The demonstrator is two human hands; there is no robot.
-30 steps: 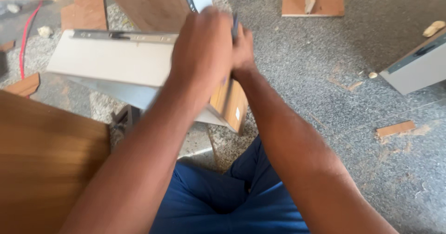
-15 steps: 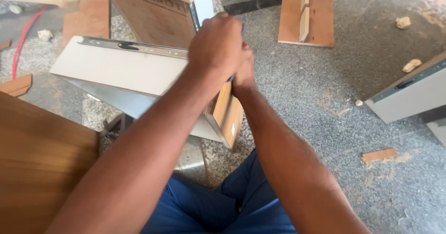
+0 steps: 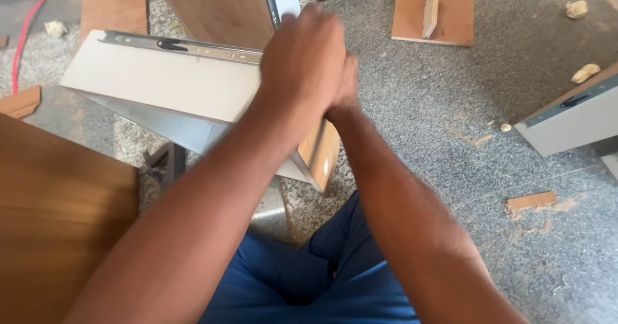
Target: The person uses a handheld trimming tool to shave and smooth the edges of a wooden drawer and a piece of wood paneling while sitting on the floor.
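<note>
White laminate drawer box [image 3: 161, 83] tilted on speckled stone floor [image 3: 450, 124], my hands at its corner.
I see left hand [image 3: 302, 63] fisted over right hand [image 3: 344, 89], pressed together; what they grip, I cannot tell.

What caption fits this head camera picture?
Both hands grip the corner of a white drawer box above a speckled floor.

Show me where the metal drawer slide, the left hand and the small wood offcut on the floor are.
metal drawer slide [image 3: 193, 47], head view, mid rail
left hand [image 3: 306, 57], head view, back of hand
wood offcut [image 3: 531, 201], head view, top face
</note>
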